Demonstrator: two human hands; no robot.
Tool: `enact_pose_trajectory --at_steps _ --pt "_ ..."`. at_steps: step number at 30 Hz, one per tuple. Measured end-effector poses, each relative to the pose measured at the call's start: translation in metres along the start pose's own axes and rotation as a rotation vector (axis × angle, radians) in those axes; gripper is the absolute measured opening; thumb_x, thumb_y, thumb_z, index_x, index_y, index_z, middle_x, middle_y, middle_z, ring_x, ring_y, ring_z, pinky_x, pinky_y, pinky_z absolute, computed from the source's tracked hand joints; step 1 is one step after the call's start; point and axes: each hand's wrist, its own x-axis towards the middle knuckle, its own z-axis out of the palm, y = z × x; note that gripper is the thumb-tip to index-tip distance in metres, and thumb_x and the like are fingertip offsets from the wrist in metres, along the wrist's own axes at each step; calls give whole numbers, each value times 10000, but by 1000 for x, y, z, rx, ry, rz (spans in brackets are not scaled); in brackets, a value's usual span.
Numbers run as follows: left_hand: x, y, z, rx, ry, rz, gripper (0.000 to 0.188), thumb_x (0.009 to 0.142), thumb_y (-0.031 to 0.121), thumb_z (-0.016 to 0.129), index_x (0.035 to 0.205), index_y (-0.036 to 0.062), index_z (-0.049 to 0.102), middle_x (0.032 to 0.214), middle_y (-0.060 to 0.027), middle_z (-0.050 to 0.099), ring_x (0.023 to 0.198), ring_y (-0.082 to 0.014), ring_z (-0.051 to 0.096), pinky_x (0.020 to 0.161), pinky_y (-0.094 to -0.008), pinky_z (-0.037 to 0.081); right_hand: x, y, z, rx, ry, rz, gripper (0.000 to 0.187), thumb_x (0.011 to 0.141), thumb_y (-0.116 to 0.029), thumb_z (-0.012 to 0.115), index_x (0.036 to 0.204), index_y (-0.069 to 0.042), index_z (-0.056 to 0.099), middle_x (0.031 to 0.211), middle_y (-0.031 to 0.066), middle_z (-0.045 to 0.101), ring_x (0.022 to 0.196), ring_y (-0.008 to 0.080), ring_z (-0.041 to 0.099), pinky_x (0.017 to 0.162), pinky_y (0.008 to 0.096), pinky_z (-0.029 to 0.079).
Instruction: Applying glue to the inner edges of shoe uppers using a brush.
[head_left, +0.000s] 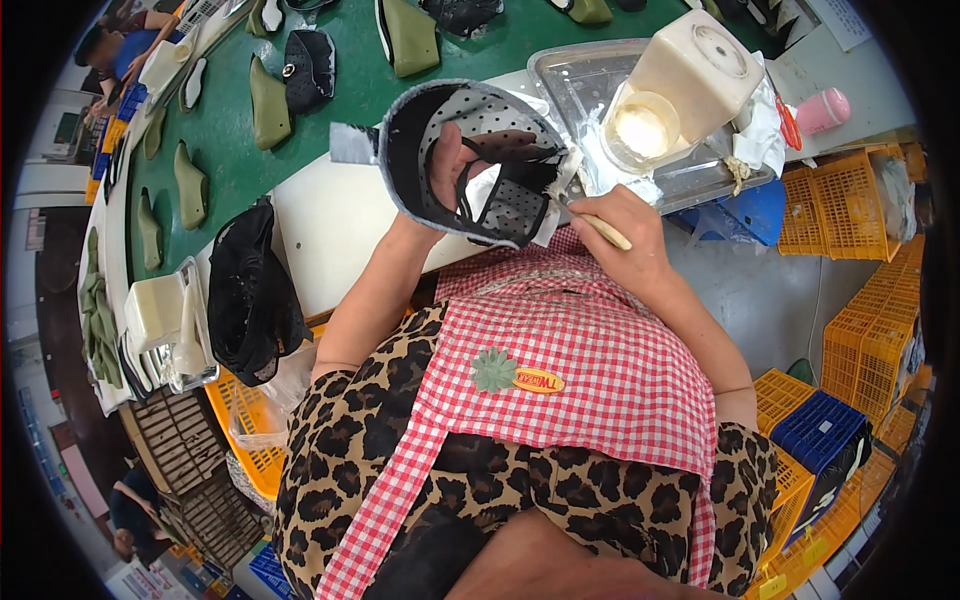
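Hands at work on a shoe upper fill the centre of the frame. We see the left hand [452, 165] pushed up inside a black mesh shoe upper [470, 160] with a grey rim, fingers spread inside it and holding it open above the edge of a white worktable [330, 230]. The right hand [615, 225], just right of centre, is closed around the pale wooden handle of a small brush [590, 218], whose tip touches the right side of the upper.

Behind the right hand, in the upper middle of the frame, a clear plastic tray [570, 75] holds a round cup of whitish glue [640, 130] and a cream-coloured plastic container [700, 65]. A pile of black uppers [250, 295] lies at the left end of the worktable. Beyond it, a green conveyor surface [225, 125] carries olive-green and black shoe parts toward the upper left. We see a red-and-white checked apron [570, 350] over leopard-print clothing in the lower half. Orange crates [880, 340] stand stacked at the right edge, with a blue crate [825, 435] below them.
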Motion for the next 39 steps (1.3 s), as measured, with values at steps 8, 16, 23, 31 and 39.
enact_pose_trajectory --at_steps 8,16,23,31,39 --pt "1 -7 2 28 -94 52 941 939 745 325 1323 -88 535 1286 -177 622 1217 -244 580 1078 -348 413 15 5 4 -55 136 -13 153 773 -20 749 920 -16 706 827 103 700 696 259 630 611 360 494" --pt "-8 -18 10 -4 -55 115 957 912 775 347 1321 -67 546 1277 -167 630 1191 -252 594 1068 -374 418 -8 4 7 136 -34 274 124 799 -58 744 919 -35 724 859 107 700 740 245 656 680 332 520" --pt "-18 -14 12 184 -68 226 924 924 772 314 1306 -26 580 1288 -153 624 1209 -249 577 1085 -375 396 -9 -16 -18 386 -80 542 122 844 -88 722 951 -30 723 905 90 707 810 155 670 727 286 509" --pt "-26 -3 32 185 48 256 1115 873 846 187 1347 -112 503 1383 -202 544 1311 -297 479 1137 -400 290 -5 -10 -4 280 -48 385 120 846 -82 720 960 -45 728 876 81 690 806 167 662 738 294 512" --pt "-19 -9 26 147 120 415 1126 861 858 215 1389 -112 436 1425 -231 493 1330 -317 462 1150 -432 292 -3 -32 -18 514 -270 445 125 868 -73 708 982 -24 724 923 60 695 838 131 650 762 274 503"
